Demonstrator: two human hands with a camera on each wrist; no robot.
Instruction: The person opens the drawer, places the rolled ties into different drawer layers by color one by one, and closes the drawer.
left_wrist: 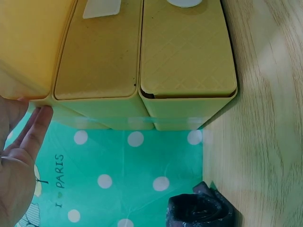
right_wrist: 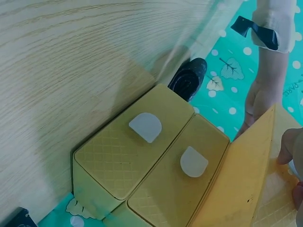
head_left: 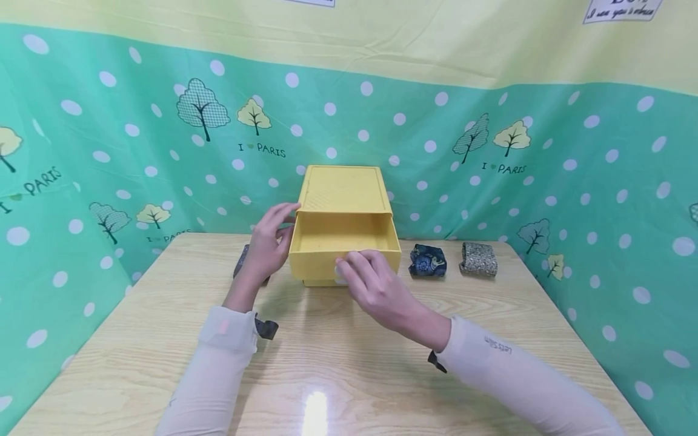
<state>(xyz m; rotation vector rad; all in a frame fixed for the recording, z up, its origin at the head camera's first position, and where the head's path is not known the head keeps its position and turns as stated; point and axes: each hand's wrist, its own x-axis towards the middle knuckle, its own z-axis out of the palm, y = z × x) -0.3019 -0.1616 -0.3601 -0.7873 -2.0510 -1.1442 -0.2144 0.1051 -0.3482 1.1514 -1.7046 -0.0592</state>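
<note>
And here the drawer [head_left: 312, 264], standing open just behind the right hand's [head_left: 380, 292] fingers, is pinched by its handle [head_left: 340, 278]; the box's [head_left: 346, 189] side is met by the left hand's [head_left: 267, 243] extended fingers, presumably so sliding is prevented!

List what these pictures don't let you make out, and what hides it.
Head view: most of the open drawer's handle, covered by the right hand.
Head view: middle of the dark bundle, behind the left hand.
Right wrist view: insides of the lower drawers, hidden by their fronts.
Head view: top of the sign at right, cut off by the edge.
</note>
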